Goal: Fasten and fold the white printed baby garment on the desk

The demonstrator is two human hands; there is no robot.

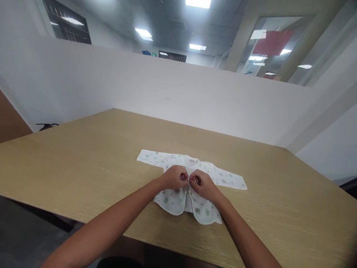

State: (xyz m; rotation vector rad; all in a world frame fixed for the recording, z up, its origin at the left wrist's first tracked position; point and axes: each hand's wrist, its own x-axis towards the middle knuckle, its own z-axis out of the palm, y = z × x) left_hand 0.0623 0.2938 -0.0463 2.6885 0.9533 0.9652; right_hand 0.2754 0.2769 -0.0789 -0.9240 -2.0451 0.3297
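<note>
A small white baby shirt with a green and grey print lies face up on the table, its sleeves spread to both sides. Its front edges meet near the chest and part toward the hem. My left hand pinches the left front edge at the middle of the chest. Close beside it, my right hand pinches the facing edge, the fingertips of both hands nearly touching. A button shows just below my left fingers. What exactly sits between the fingertips is too small to make out.
The shirt rests on a wide wood-coloured table. A white wall rises behind the far edge, with a glass window at upper right. A dark object shows past the table's left edge.
</note>
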